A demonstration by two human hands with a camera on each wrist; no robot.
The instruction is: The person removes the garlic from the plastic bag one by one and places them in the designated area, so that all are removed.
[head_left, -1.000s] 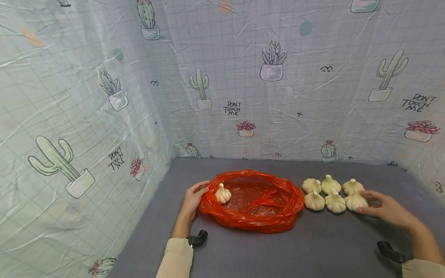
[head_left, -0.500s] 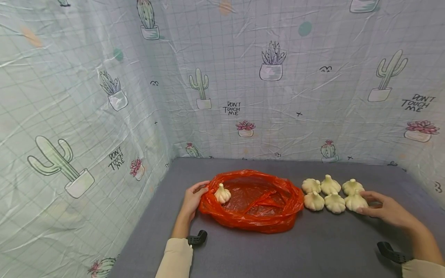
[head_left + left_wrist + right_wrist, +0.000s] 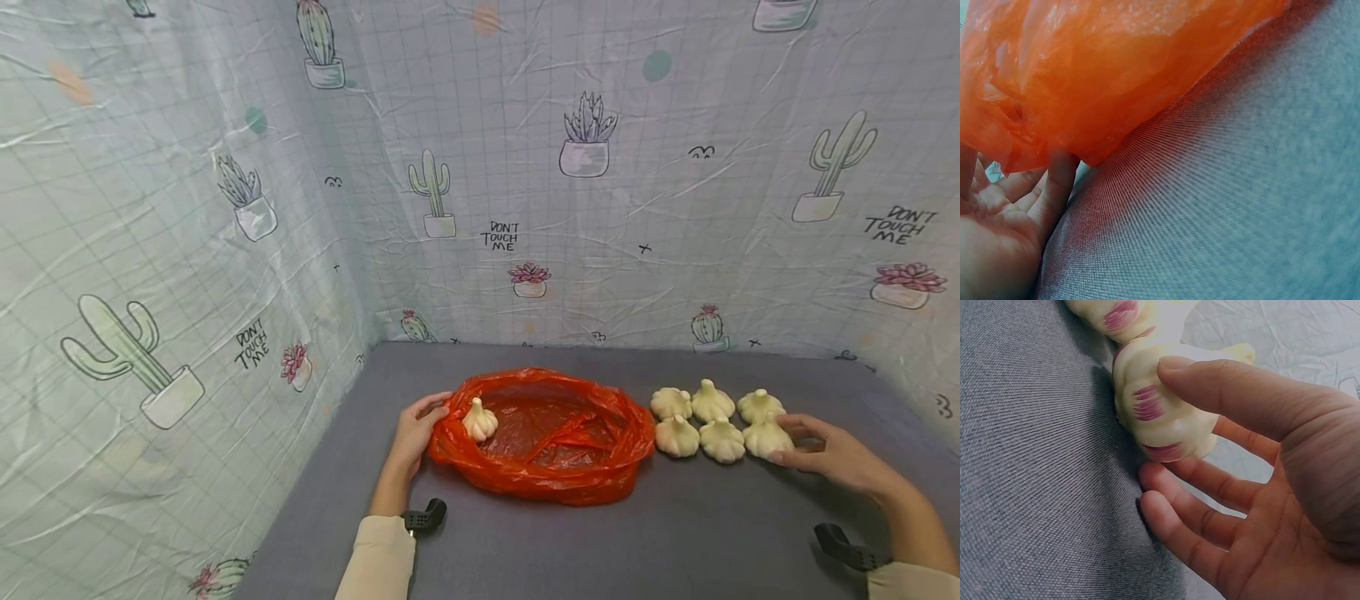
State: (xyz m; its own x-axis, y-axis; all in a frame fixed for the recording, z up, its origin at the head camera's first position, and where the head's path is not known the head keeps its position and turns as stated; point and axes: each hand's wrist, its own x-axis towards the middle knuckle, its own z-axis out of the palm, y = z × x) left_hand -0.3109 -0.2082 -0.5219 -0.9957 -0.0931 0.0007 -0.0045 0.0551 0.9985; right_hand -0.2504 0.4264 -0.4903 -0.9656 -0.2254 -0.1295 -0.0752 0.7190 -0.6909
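An orange-red plastic bag lies spread on the grey table with its mouth facing up. One garlic bulb sits inside it, against the left side. My left hand grips the bag's left edge; in the left wrist view some fingertips are hidden by the plastic. On the right, my right hand holds a pale garlic bulb at the near right end of a group, thumb on one side and fingers on the other. Purple streaks mark this garlic bulb in the right wrist view. It appears to rest on the table.
Several more garlic bulbs stand close together in two rows, just right of the bag. Behind the grey table hangs a cactus-print sheet, which also covers the left side. A black wrist camera is strapped to the left wrist.
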